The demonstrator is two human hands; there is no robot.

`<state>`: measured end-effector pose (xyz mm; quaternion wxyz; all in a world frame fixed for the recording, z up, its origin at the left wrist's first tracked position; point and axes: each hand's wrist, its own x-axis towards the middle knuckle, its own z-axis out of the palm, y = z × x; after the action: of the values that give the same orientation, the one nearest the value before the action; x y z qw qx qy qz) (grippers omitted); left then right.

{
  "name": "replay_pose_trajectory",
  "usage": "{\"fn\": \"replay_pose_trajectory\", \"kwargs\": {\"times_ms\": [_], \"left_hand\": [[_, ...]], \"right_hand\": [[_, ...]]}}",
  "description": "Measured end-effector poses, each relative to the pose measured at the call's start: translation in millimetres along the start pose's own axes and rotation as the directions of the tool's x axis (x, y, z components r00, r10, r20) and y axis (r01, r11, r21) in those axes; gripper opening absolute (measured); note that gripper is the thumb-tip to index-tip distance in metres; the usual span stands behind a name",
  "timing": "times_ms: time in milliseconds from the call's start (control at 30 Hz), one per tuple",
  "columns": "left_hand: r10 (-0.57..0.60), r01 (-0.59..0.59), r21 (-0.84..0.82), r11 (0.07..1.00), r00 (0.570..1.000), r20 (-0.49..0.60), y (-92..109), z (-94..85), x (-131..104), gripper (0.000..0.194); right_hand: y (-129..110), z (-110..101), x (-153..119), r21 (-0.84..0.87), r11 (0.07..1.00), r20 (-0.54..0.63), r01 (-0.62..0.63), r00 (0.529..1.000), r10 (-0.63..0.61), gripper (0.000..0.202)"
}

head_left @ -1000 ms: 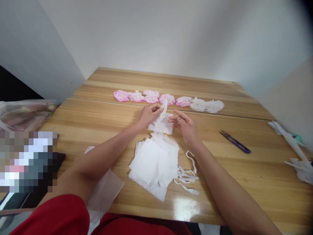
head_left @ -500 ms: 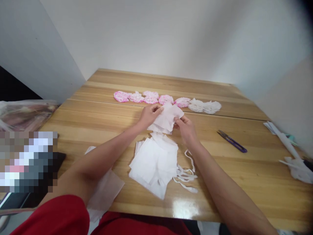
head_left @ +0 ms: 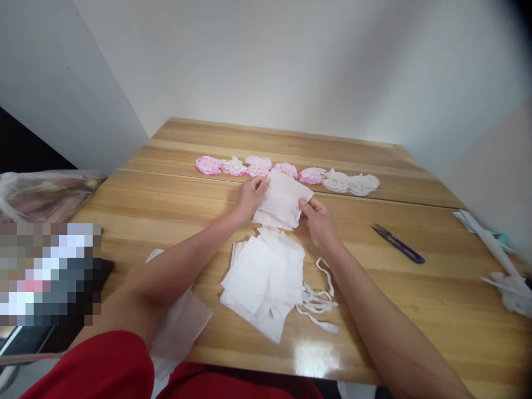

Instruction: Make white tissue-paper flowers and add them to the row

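Between my two hands a few layered white tissue paper sheets (head_left: 282, 199) are held up over the table. My left hand (head_left: 251, 197) pinches their upper left corner. At the right edge, my right hand (head_left: 319, 220) grips them between thumb and fingers. Just below lies a loose stack of white tissue paper sheets (head_left: 266, 280), fanned out unevenly. Thin white strips (head_left: 318, 305) curl beside the stack on its right. Behind the held sheets runs a row of pink-and-white paper flowers (head_left: 259, 166), with white ones (head_left: 351, 183) at the right end.
Purple-handled thread snips (head_left: 399, 245) lie right of my right hand. Another white sheet (head_left: 183, 327) rests under my left forearm. White rolled material (head_left: 490, 238) sits at the table's (head_left: 436, 310) right edge, and a clear plastic bag (head_left: 45, 194) is at the left.
The held sheets, rumpled and bunched before, are now spread flatter between my hands. Both hands keep their hold and have barely moved.
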<state>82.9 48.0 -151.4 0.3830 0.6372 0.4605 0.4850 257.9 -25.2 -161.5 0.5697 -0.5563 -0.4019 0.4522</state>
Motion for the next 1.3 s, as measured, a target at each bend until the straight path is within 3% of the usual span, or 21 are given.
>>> {"fn": "replay_pose_trajectory", "kwargs": {"times_ms": [233,500,700,867,1033,1167,1300], "left_hand": [[0.005,-0.003,0.056,0.998,0.999,-0.032,8.2,-0.9,-1.7,0.031],[-0.033,0.033,-0.018,0.999,0.999,-0.035,-1.8,-1.8,7.1,0.028],[0.007,-0.002,0.21,0.978,1.0,-0.021,-8.2,-8.1,11.0,0.025],[-0.006,-0.022,0.45,0.893,0.998,0.062,-10.4,-13.4,7.8,0.024],[-0.03,-0.011,0.564,0.826,0.998,0.063,-11.5,-21.3,11.2,0.028],[-0.043,0.008,0.617,0.787,0.998,0.042,-15.4,-26.0,14.9,0.029],[-0.083,0.046,0.633,0.773,0.996,0.029,-17.2,-27.1,14.3,0.028]], "right_hand": [[1.9,1.0,0.7,-0.026,1.0,-0.017,-0.003,1.0,0.003,0.038],[0.3,2.5,0.8,-0.116,0.993,-0.008,0.017,1.0,-0.018,0.035],[-9.0,1.9,10.9,-0.328,0.944,0.102,-0.027,0.993,0.064,0.03],[-17.7,-16.4,26.1,-0.605,0.796,0.116,-0.025,0.986,0.12,0.025],[-25.6,-33.2,34.0,-0.844,0.535,0.068,0.028,0.996,0.054,0.033],[-31.2,-20.6,30.2,-0.937,0.342,0.094,0.064,0.993,0.071,0.043],[-32.3,2.4,27.1,-0.966,0.239,0.118,0.096,0.99,0.082,0.035]]}}
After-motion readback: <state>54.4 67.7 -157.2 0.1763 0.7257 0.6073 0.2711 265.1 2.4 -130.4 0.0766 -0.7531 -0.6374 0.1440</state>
